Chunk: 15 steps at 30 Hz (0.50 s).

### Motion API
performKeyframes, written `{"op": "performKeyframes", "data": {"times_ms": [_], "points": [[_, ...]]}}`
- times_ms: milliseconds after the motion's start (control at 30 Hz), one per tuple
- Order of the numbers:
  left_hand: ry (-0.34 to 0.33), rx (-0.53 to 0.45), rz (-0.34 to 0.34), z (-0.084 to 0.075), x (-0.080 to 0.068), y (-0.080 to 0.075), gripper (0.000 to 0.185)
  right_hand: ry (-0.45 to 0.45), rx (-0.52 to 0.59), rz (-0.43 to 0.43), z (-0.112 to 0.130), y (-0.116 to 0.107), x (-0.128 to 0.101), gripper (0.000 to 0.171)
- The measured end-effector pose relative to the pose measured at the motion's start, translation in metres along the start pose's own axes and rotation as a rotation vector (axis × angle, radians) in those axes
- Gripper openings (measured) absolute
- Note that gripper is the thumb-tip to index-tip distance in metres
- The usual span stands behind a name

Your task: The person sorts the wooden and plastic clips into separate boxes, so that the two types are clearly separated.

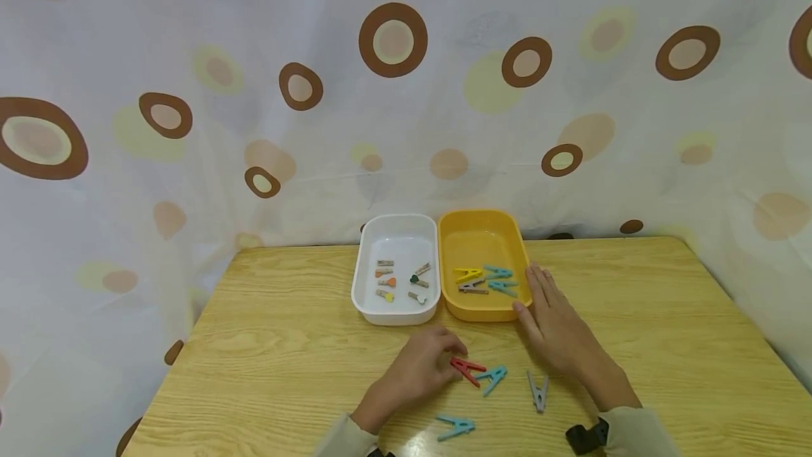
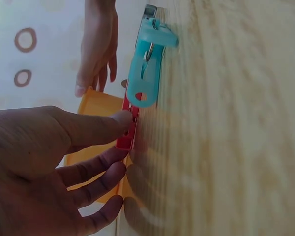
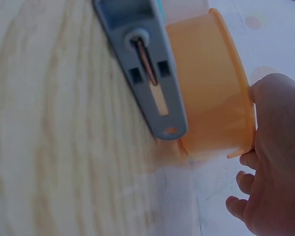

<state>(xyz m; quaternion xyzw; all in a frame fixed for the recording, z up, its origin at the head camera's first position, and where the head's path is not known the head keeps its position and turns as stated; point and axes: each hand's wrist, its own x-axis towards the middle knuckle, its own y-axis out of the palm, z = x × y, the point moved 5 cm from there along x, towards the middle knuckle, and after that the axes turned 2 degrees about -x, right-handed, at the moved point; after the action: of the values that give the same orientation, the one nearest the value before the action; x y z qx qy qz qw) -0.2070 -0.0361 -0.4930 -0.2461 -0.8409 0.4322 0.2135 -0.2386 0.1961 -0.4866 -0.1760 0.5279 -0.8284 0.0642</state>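
My left hand [image 1: 421, 365] is low over the table, with thumb and fingers about one end of a red clothespin [image 1: 467, 368], pinching it. In the left wrist view the thumb lies across the red clothespin [image 2: 129, 129]. Beside it, very close, is a light blue clothespin [image 1: 492, 377]. My right hand [image 1: 561, 330] rests with extended fingers against the right rim of a yellow tray [image 1: 485, 314]. Nearest that hand on the table is a grey clothespin [image 1: 538, 395], large in the right wrist view. Another light blue clothespin [image 1: 455, 427] lies nearer me.
The yellow tray holds a yellow clothespin [image 1: 469, 275], a grey one and two light blue ones. Left of it, side by side, stands a white tray [image 1: 396, 318] with several small wooden clips [image 1: 385, 282] bearing coloured shapes. A patterned cloth [image 1: 406, 125] hangs behind the wooden table [image 1: 273, 344].
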Motion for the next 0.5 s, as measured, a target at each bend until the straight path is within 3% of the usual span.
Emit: {"op": "performKeyframes", "data": {"times_ms": [267, 500], "points": [[0.004, 0.091, 0.014, -0.0029, -0.0004, 0.0027, 0.012, -0.004, 0.008, -0.006, -0.0001, -0.0002, -0.0016, 0.074], [-0.046, 0.016, 0.021, -0.0016, 0.0007, 0.0006, 0.01, -0.006, 0.008, -0.015, -0.0009, 0.0007, -0.0006, 0.074]]}}
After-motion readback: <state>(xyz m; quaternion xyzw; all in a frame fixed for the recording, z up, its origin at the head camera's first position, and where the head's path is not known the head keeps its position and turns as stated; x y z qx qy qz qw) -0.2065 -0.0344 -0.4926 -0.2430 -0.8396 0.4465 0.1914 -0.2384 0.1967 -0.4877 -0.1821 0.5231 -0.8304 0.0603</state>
